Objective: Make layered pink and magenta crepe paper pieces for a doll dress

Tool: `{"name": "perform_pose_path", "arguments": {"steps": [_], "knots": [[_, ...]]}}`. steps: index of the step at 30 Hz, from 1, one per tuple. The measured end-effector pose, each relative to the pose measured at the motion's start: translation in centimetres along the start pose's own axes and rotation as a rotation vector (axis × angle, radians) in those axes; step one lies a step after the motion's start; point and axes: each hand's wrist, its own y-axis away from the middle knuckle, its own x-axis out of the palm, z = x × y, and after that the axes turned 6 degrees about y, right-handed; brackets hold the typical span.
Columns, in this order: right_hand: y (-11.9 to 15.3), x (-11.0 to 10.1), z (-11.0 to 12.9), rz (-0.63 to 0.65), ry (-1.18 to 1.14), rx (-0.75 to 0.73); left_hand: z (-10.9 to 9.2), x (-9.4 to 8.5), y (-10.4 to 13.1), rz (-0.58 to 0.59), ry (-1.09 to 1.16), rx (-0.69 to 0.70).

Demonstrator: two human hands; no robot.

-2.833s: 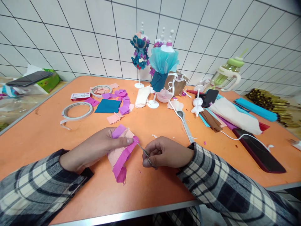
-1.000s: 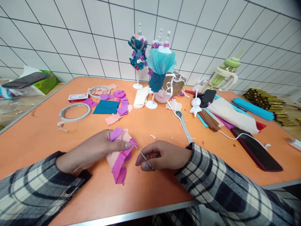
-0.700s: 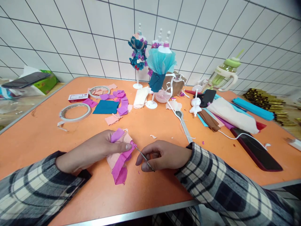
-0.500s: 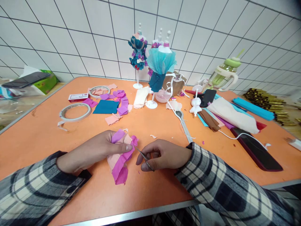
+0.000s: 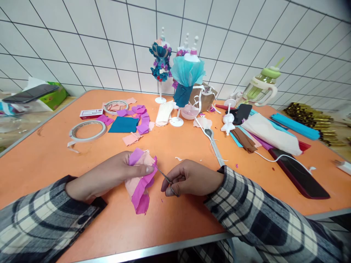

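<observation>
My left hand pinches a layered bundle of crepe paper in magenta, lilac and peach, its thumb pressed on top. The magenta strip hangs down past the fingers toward the table's front. To the right, my right hand is closed round small scissors, fingers in the handle loops. Their thin blades point up and left, with the tips at the paper's right edge. How far apart the blades are is too small to tell. Part of the bundle is hidden under the left hand.
Behind the hands lie a teal paper square, lilac scraps and a tape roll. Small dress forms in crepe paper stand by the tiled wall. At right are large grey scissors, a phone and a bottle.
The paper bundle has turned a little in my left hand, so more peach shows above the magenta edge. My right hand and scissors have shifted slightly right and up.
</observation>
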Motion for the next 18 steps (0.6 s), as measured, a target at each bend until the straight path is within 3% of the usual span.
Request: {"name": "perform_pose_path", "arguments": {"steps": [6,18], "knots": [[-0.2,0.1,-0.1,-0.036,-0.008,0.031,0.1,-0.3,0.1,-0.034,0.194,-0.009],[0.1,-0.1,0.0,0.029,0.072,0.004,0.9,-0.3,-1.1,-0.111,-0.035,-0.069]]}}
